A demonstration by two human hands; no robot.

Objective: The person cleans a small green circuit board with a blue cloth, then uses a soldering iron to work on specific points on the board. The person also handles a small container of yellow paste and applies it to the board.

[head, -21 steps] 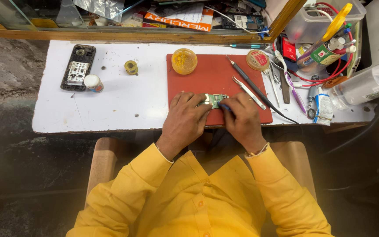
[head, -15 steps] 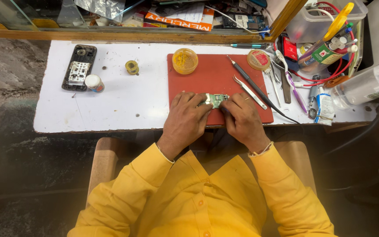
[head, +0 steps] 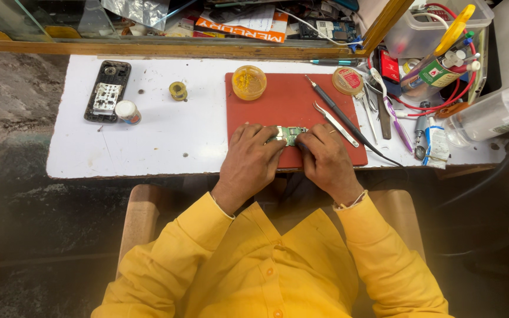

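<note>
On the red mat (head: 284,106), both the left hand (head: 251,162) and right hand (head: 325,159) pinch the small circuit board (head: 288,134) between them.

Both bare hands, left hand (head: 248,165) and right hand (head: 327,160), pinch a small green circuit board (head: 288,134) on the red rubber mat (head: 290,103).

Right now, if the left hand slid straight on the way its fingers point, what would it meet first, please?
The left hand points up and slightly right across the red mat. Past the small circuit board it already touches, the yellow round tin probably lies nearest that line.
</note>
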